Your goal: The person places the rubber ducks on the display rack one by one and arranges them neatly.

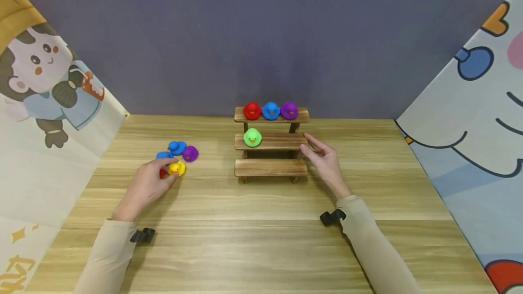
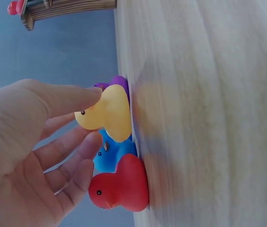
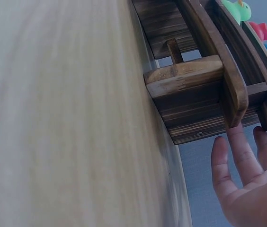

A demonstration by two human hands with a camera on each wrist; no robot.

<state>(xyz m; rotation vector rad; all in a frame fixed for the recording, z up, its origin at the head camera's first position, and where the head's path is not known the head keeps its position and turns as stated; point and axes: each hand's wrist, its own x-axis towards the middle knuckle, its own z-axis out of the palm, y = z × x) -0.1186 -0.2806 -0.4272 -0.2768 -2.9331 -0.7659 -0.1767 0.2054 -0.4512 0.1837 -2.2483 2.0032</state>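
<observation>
On the stepped wooden rack (image 1: pixel 270 167) we already count four ducks — three on top, a green one on the middle step; the bottom step is bare. Four remain on the table. Our left hand (image 1: pixel 147 186) pinches the glossy yellow duck (image 2: pixel 107 113), seemingly not yet lifted; our right hand (image 1: pixel 324 160) rests spread beside the rack.

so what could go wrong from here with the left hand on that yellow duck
The yellow duck sits tight against the red duck, blue duck and purple duck, so lifting it may knock neighbours over. The left hand touches it only with fingertips, so it might slip. The right hand, open beside the wooden stand, could nudge it.
</observation>
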